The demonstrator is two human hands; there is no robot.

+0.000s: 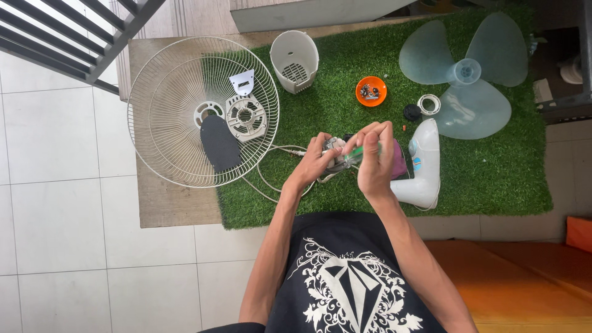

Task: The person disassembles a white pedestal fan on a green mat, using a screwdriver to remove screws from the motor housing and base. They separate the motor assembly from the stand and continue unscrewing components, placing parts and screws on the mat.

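Observation:
My left hand [317, 161] grips a small fan motor unit [337, 148] with white wires trailing from it, held over the green turf mat [493, 172]. My right hand [374, 157] is closed around a screwdriver with a clear greenish handle [356, 155], its tip pointed at the motor. Behind my right hand lies the white fan neck housing [425, 163] with a purple part [399, 165] beside it. The motor is mostly hidden by my fingers.
A wire fan guard [160, 142] lies at the left holding a grey oval plate [219, 143], a round vented cover [246, 116] and a small white bracket [242, 82]. A white rear shell [295, 60], an orange dish of screws [371, 91], a black cap [412, 112], a white ring [429, 103] and translucent fan blades [462, 71] lie on the turf.

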